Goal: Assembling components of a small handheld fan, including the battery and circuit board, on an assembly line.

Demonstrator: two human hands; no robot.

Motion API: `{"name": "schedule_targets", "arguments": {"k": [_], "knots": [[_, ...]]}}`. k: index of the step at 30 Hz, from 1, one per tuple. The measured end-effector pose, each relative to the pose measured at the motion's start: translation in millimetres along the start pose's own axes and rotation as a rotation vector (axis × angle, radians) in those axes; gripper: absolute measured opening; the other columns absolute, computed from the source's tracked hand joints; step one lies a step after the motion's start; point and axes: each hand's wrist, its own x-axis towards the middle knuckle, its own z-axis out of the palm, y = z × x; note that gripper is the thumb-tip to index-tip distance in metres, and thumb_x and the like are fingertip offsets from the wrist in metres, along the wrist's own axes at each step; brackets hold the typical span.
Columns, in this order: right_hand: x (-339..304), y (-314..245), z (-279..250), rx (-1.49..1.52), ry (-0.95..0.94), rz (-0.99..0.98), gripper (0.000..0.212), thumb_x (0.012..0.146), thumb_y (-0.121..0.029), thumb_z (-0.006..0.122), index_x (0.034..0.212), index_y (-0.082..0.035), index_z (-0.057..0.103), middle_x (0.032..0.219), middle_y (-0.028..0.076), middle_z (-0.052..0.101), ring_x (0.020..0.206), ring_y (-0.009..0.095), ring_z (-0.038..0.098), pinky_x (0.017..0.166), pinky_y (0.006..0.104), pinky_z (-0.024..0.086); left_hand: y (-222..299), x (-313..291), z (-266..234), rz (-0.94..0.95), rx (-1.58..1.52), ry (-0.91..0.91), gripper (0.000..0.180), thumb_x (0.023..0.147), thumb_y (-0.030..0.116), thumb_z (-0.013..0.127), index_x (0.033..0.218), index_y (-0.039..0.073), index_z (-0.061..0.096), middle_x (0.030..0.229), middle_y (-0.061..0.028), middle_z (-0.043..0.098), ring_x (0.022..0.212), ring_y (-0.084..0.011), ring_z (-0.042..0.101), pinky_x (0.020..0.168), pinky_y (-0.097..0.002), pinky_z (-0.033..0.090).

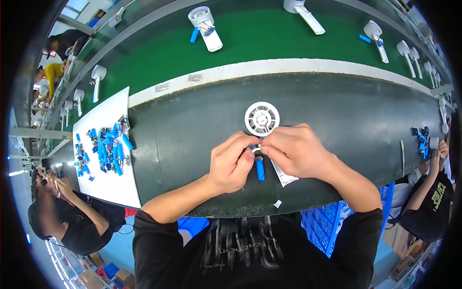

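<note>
In front of me on the dark work surface lies a white handheld fan, its round slotted head [262, 119] facing up and its white handle [287, 177] reaching toward me, partly under my right hand. My left hand [232, 163] is closed, thumb and forefinger pinching a small dark circuit board [252, 145], mostly hidden by the fingers. Fingertips of my right hand [298, 150] meet it there, pinched at a small white strip [257, 150]. Just below the fingers a blue cylindrical battery [260, 169] rests beside the handle. A white scrap [277, 203] lies near the front edge.
To the left, a white board [126, 185] carries a pile of blue batteries with circuit boards [110, 149]. Beyond a pale rail [231, 71], a green conveyor [149, 60] holds several white fans. Co-workers sit on both sides; blue crates [321, 226] stand below the right edge.
</note>
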Motion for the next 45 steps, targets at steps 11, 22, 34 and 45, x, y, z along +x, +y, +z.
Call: {"name": "schedule_targets", "arguments": {"k": [11, 22, 34, 45], "knots": [[14.4, -3.0, -37.4, -0.133, -0.112, 0.452, 0.029, 0.078, -0.024, 0.076, 0.078, 0.001, 0.063, 0.062, 0.011, 0.062, 0.050, 0.015, 0.060, 0.048, 0.0288, 0.045, -8.8, 5.6, 8.2, -0.212, -0.151, 0.161, 0.017, 0.089, 0.001, 0.051, 0.103, -0.003, 0.060, 0.088, -0.0115, 0.067, 0.076, -0.0158, 0.065, 0.070, -0.0282, 0.052], [69.6, 38.3, -23.1, 0.068, -0.119, 0.596, 0.020, 0.083, -0.013, 0.055, 0.071, 0.003, 0.060, 0.057, 0.013, 0.063, 0.048, 0.019, 0.065, 0.051, 0.0330, 0.051, -32.4, 74.9, -33.4, -0.576, -0.589, 0.238, 0.017, 0.091, 0.006, 0.044, 0.098, -0.004, 0.057, 0.091, -0.0152, 0.066, 0.083, -0.0234, 0.067, 0.078, -0.0342, 0.054], [192.3, 187.8, -33.3, -0.362, 0.316, 0.528, 0.024, 0.079, -0.021, 0.060, 0.075, 0.001, 0.068, 0.082, 0.025, 0.065, 0.081, 0.041, 0.064, 0.077, 0.0477, 0.051, -136.6, 250.2, -41.9, -0.533, -0.149, 0.446, 0.016, 0.077, 0.006, 0.057, 0.083, -0.005, 0.067, 0.080, -0.0154, 0.067, 0.073, -0.0249, 0.066, 0.065, -0.0362, 0.051], [130.0, 165.1, -100.2, -0.639, 0.596, 0.683, 0.040, 0.081, -0.035, 0.062, 0.095, 0.002, 0.058, 0.105, 0.025, 0.061, 0.093, 0.042, 0.063, 0.078, 0.0488, 0.052, -56.7, 162.2, -73.9, -0.325, -0.216, 0.598, 0.028, 0.083, 0.003, 0.054, 0.108, -0.008, 0.061, 0.101, -0.0145, 0.064, 0.095, -0.0195, 0.058, 0.087, -0.0291, 0.043]]}}
